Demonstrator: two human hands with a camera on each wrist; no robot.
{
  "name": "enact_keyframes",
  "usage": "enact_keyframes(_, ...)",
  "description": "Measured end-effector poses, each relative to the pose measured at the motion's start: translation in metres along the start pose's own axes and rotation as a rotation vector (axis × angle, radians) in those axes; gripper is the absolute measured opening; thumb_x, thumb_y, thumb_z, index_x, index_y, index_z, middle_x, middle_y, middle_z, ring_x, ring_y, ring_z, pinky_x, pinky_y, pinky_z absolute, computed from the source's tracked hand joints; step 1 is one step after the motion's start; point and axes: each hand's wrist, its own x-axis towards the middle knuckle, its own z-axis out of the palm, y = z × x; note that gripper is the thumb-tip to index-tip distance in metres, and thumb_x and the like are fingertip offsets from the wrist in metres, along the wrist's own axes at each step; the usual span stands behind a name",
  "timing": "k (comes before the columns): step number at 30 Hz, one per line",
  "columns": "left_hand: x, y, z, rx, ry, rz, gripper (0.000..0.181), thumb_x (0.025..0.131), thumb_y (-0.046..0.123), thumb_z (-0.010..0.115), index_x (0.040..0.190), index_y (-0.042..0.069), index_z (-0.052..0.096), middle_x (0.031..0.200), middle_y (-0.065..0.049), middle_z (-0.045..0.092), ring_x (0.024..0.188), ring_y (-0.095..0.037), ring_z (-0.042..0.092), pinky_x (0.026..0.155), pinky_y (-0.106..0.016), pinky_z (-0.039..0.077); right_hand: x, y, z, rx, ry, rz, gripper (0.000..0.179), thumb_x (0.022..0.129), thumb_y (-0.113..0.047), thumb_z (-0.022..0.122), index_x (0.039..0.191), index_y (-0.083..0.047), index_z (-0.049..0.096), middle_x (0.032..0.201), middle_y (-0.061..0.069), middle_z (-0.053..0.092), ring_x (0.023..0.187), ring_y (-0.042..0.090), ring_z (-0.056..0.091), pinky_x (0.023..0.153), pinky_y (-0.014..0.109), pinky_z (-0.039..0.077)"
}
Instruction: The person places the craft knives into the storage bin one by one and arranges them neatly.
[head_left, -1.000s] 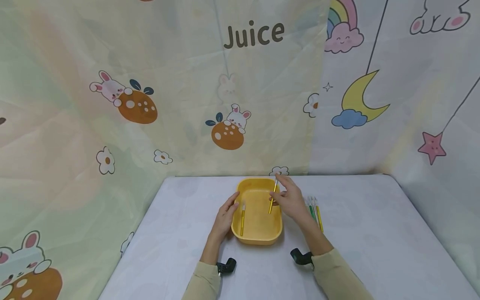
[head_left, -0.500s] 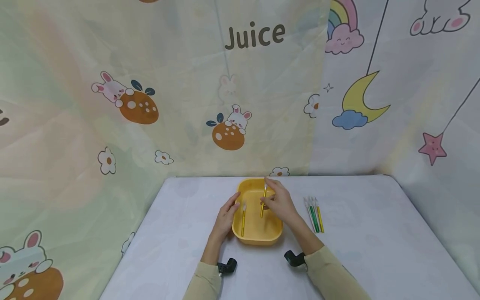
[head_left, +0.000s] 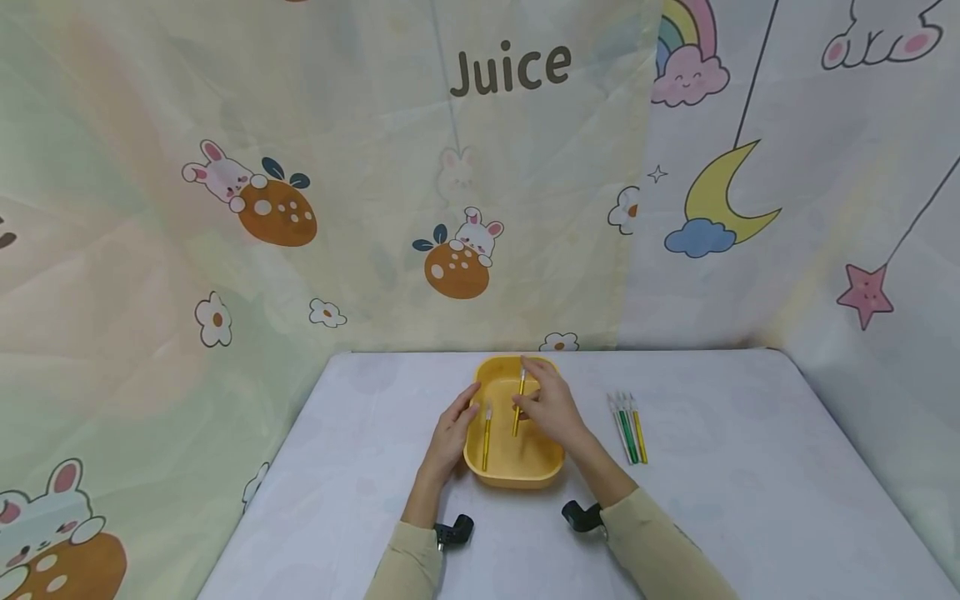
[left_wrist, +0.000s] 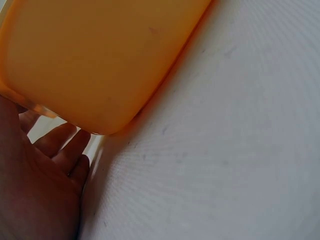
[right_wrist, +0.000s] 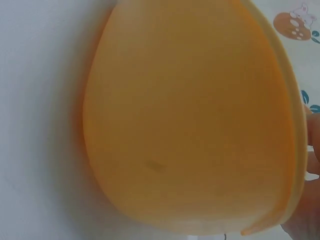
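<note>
Yellow, rounded-rectangular, smooth-walled tray (head_left: 525,467) on the white cloth-covered table (head_left: 750,500). Left hand (head_left: 448,429) at the tray's left side: fingers loosely extended, fingertips touching its rim, grasp relaxed. Right hand (head_left: 553,408) over the tray's right half, thumb and fingers pinching a slender yellow pen with a pale upper end (head_left: 516,422), nearly upright above the tray's middle; whether its lower end touches the floor, cannot tell. Second slender yellow pen with a pale tip (head_left: 487,442) lies inside, along the tray's left wall. Row of slender white, green and yellow pens (head_left: 629,429) lies right of the tray, well apart from it.
</note>
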Motion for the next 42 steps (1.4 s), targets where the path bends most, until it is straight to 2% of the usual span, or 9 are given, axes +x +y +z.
enact_keyframes(7, -0.001, 0.001, -0.001, 0.003, -0.005, 0.002, 0.046, 0.110, 0.036, 0.049, 0.156, 0.031, 0.049, 0.165, 0.009, 0.041, 0.159, -0.020, 0.027, 0.132, -0.049, 0.018, 0.003, 0.002, 0.007, 0.012, 0.001, -0.018, 0.074, 0.090, 0.009, 0.074, 0.157, 0.000, 0.042, 0.157, 0.023, 0.040, 0.073, 0.020, 0.075, 0.061, 0.027, 0.064)
enact_keyframes(17, -0.001, 0.000, 0.000, 0.013, 0.003, -0.009, 0.043, 0.111, 0.035, 0.049, 0.153, 0.037, 0.051, 0.164, 0.011, 0.042, 0.159, -0.018, 0.028, 0.132, -0.048, 0.019, 0.005, 0.003, 0.018, -0.042, -0.005, -0.009, 0.076, 0.090, 0.005, 0.076, 0.157, 0.001, 0.040, 0.153, 0.026, 0.043, 0.073, 0.025, 0.074, 0.062, 0.034, 0.065)
enact_keyframes(22, 0.000, -0.002, 0.000, 0.015, 0.001, 0.008, 0.043, 0.111, 0.037, 0.049, 0.153, 0.036, 0.050, 0.165, 0.010, 0.042, 0.159, -0.020, 0.028, 0.132, -0.050, 0.020, 0.006, 0.001, 0.022, -0.069, -0.008, -0.002, 0.076, 0.091, 0.005, 0.075, 0.158, 0.000, 0.040, 0.154, 0.023, 0.044, 0.075, 0.028, 0.074, 0.061, 0.032, 0.065)
enact_keyframes(33, 0.000, -0.001, 0.000, 0.020, -0.003, 0.016, 0.044, 0.110, 0.037, 0.048, 0.154, 0.036, 0.050, 0.164, 0.012, 0.042, 0.159, -0.018, 0.028, 0.132, -0.048, 0.020, 0.009, 0.006, 0.034, -0.143, -0.012, 0.018, 0.076, 0.091, 0.001, 0.077, 0.158, -0.002, 0.042, 0.152, 0.022, 0.046, 0.065, 0.011, 0.067, 0.057, 0.021, 0.060)
enact_keyframes(42, 0.000, -0.002, 0.000, 0.031, 0.002, 0.031, 0.044, 0.111, 0.034, 0.048, 0.155, 0.032, 0.049, 0.164, 0.009, 0.043, 0.159, -0.019, 0.028, 0.132, -0.049, 0.020, 0.009, 0.013, 0.039, -0.241, -0.030, 0.071, 0.075, 0.092, -0.007, 0.079, 0.158, -0.008, 0.044, 0.153, 0.020, 0.047, 0.068, 0.010, 0.060, 0.058, 0.021, 0.057)
